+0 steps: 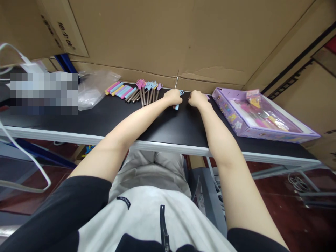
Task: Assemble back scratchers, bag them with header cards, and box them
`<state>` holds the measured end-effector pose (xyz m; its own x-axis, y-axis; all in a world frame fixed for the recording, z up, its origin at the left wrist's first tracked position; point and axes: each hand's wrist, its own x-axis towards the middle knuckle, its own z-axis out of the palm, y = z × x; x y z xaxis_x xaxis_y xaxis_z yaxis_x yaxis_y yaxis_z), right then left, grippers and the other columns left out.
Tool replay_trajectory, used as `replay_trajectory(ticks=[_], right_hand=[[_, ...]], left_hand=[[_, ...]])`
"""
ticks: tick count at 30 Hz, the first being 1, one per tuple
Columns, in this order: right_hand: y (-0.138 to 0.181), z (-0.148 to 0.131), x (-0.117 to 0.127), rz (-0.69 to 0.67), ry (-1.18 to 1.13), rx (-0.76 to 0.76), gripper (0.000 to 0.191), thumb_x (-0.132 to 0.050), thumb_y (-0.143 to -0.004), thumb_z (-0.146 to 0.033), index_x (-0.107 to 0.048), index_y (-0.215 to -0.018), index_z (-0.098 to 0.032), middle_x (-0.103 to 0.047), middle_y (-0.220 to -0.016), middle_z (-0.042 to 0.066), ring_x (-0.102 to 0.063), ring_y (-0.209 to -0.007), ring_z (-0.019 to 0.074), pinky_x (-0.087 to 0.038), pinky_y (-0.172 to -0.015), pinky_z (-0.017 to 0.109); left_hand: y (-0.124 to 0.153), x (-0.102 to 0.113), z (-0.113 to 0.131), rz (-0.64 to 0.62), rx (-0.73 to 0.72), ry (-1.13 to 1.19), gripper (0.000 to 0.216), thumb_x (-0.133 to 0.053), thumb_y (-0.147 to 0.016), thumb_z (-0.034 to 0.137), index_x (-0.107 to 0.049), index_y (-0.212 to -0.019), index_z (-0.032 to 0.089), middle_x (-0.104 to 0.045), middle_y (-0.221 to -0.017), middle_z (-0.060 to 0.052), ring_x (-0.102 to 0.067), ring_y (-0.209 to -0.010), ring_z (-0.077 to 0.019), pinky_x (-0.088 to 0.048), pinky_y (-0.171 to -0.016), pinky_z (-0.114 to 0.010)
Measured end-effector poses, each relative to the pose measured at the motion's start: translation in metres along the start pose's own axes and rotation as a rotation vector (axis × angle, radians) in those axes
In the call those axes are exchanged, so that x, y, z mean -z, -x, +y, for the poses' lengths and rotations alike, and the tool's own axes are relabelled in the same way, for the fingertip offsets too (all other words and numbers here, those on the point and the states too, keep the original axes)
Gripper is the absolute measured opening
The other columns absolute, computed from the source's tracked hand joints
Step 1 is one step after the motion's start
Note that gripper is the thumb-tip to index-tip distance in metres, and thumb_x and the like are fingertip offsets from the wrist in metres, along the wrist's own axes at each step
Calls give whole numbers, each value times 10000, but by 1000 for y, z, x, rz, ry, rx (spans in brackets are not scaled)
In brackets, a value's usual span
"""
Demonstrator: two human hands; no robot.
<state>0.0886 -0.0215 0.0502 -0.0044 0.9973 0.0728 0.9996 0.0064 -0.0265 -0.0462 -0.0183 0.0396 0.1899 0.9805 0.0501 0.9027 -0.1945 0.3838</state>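
My left hand point(172, 96) is closed round a small blue hand-shaped scratcher point(180, 94) at the far edge of the black table point(110, 120). The scratcher's claw end sticks out to the right of my fist and its blue handle tip shows below it. My right hand point(197, 98) is closed in a fist just to the right, a small gap away; what its fingers hold is hidden. A row of several pink and blue scratchers point(148, 90) with metal stems lies to the left of my left hand.
Pastel handle sleeves point(119, 90) lie beside the scratchers, and a crumpled clear plastic bag point(91, 89) sits further left. A purple toy gift box point(258, 115) stands at the right. Cardboard boxes point(168, 35) wall the back. A white cable point(23, 154) hangs at the left.
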Motion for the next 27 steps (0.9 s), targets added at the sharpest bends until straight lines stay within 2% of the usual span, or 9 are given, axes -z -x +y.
replay_trajectory(ticks=[4, 9, 11, 14, 17, 19, 22, 27], right_hand=[[-2, 1, -1, -23, 26, 17, 473, -521, -1051, -102, -664, -1495, -24, -672, -1481, 287, -638, -1453, 359, -539, -1187, 437], [-1, -1, -1, -38, 43, 47, 451, -529, -1058, -132, -681, -1467, -19, -674, -1487, 273, -647, -1437, 375, -546, -1173, 453], [1, -2, 0, -38, 44, 47, 445, -531, -1060, -140, -684, -1462, -26, -673, -1492, 266, -647, -1436, 371, -544, -1173, 451], [2, -2, 1, -45, 41, 45, 438, -529, -1059, -146, -688, -1452, -35, -670, -1499, 262, -644, -1440, 361, -539, -1176, 445], [2, -2, 0, -44, 39, 46, 437, -538, -1055, -161, -685, -1448, -41, -670, -1492, 268, -642, -1440, 358, -536, -1175, 446], [1, -2, 0, -41, 34, 46, 438, -542, -1048, -161, -685, -1443, -41, -672, -1482, 276, -644, -1436, 361, -536, -1171, 446], [1, -2, 0, -35, 30, 47, 435, -552, -1031, -145, -694, -1427, -37, -679, -1467, 286, -652, -1423, 371, -541, -1159, 449], [2, -2, 0, -41, 39, 52, 426, -544, -1041, -157, -699, -1420, -40, -690, -1459, 277, -662, -1410, 370, -551, -1151, 450]], left_hand=[[-10, -10, 4, 16, 2, -16, 387, -602, -989, 184, -772, -1306, 43, -774, -1338, -238, -726, -1312, -343, -584, -1088, -368], [-14, -10, 7, -44, -29, -32, 334, -572, -995, 157, -816, -1200, 57, -836, -1128, -201, -773, -1215, -305, -593, -1084, -347], [-14, -10, 8, -55, -29, -39, 324, -583, -987, 150, -819, -1195, 69, -841, -1114, -184, -786, -1183, -289, -601, -1072, -329], [-15, -12, 9, -52, -29, -41, 359, -600, -1006, 185, -789, -1290, 74, -816, -1252, -193, -766, -1250, -305, -601, -1080, -330], [-16, -15, 9, -28, -37, -53, 431, -600, -1031, 225, -726, -1415, 75, -729, -1454, -211, -689, -1387, -336, -573, -1130, -347], [-18, -16, 7, -25, -46, -45, 461, -585, -1035, 222, -696, -1454, 65, -697, -1499, -223, -670, -1410, -348, -560, -1148, -364], [-21, -15, 4, -39, -60, -9, 454, -574, -1015, 195, -713, -1417, 37, -738, -1420, -246, -704, -1359, -359, -577, -1115, -375], [-22, -14, 3, -87, -68, 31, 345, -550, -987, 160, -821, -1143, 17, -825, -1141, -259, -811, -1091, -338, -625, -985, -367]])
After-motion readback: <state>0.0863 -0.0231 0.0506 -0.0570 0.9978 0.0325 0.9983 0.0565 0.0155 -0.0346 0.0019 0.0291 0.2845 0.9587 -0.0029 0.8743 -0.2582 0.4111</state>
